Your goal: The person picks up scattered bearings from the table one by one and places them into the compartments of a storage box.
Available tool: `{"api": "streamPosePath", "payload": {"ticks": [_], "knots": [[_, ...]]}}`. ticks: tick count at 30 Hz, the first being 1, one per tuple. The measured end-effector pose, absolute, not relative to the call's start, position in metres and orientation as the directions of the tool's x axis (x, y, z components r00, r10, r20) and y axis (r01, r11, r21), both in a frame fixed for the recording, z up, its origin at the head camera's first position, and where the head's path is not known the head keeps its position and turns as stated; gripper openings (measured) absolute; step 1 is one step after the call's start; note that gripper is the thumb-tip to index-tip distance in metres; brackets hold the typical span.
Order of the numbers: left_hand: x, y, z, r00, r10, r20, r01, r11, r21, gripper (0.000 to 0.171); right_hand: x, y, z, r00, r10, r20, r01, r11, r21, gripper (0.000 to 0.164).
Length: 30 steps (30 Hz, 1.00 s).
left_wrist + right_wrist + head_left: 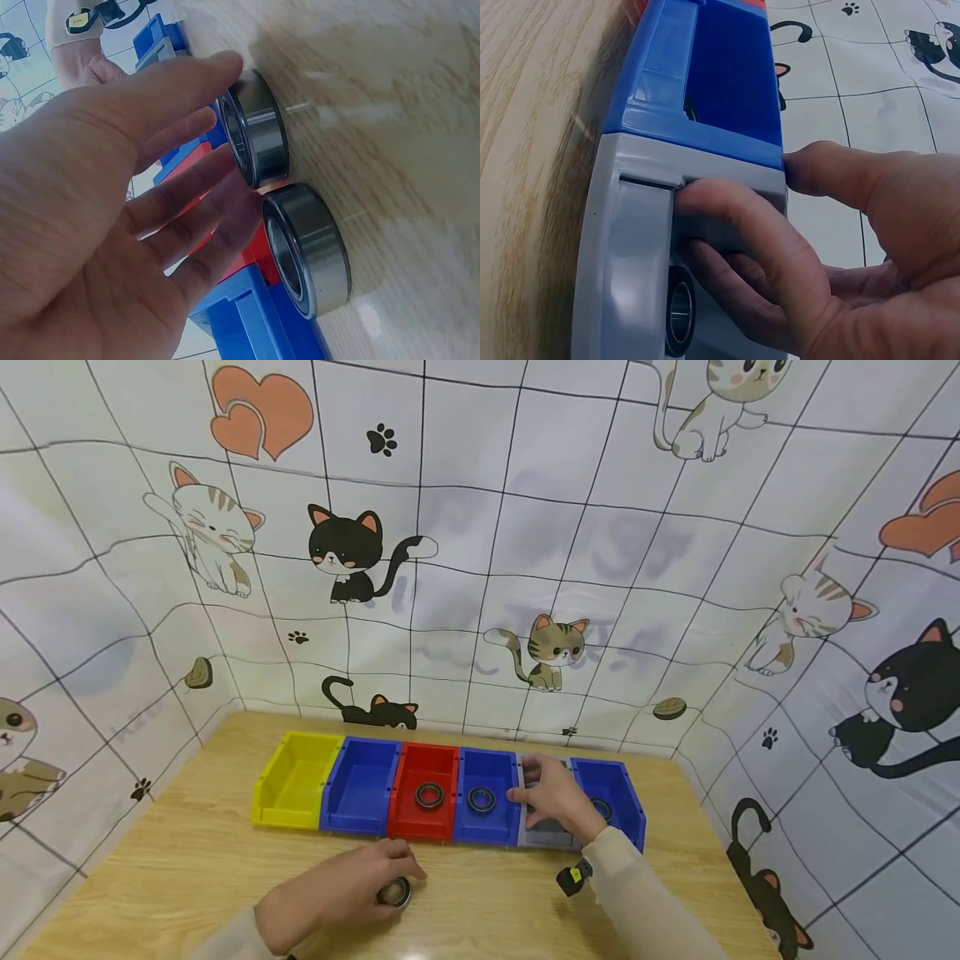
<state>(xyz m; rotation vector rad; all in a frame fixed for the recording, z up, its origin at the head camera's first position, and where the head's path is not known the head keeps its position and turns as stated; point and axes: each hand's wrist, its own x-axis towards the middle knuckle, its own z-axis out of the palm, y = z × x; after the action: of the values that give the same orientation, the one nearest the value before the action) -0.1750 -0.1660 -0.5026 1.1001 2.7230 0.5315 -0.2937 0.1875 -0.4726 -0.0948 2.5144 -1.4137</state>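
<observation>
My left hand (345, 887) is over the table's front, its thumb and relaxed fingers spread around a ball bearing (264, 135). The thumb tip is right at that bearing's edge. A second bearing (315, 255) lies flat beside it, close to the other fingertips; in the head view the hand hides it. My right hand (557, 795) reaches into the grey bin (634, 270). Its thumb and index finger rest at the wall shared with the neighbouring blue bin (731, 75), the other fingers inside. Below them another bearing (680, 311) lies loose in the grey bin.
The bins stand in a row before the cat-patterned cloth wall (465, 610). From the left come a yellow bin (292, 781) and a blue bin (362, 781). The red bin (426, 828) holds a bearing (429, 795); so does the rightmost blue bin (611, 777).
</observation>
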Motion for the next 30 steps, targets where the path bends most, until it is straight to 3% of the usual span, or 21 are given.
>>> {"api": "streamPosePath", "payload": {"ticks": [15,30], "knots": [[-0.1754,-0.1689,-0.506,-0.658,0.753,0.03,0.704,0.6,0.38,0.041,-0.292,0.1906,-0.4787,-0.968,-0.172,-0.181,0.072,0.503,-0.861,0.079],[-0.1769,-0.169,-0.5034,-0.666,0.746,-0.008,0.685,0.617,0.387,0.041,-0.2928,0.1889,-0.4793,-0.968,-0.174,-0.178,0.07,0.495,-0.866,0.078]]}}
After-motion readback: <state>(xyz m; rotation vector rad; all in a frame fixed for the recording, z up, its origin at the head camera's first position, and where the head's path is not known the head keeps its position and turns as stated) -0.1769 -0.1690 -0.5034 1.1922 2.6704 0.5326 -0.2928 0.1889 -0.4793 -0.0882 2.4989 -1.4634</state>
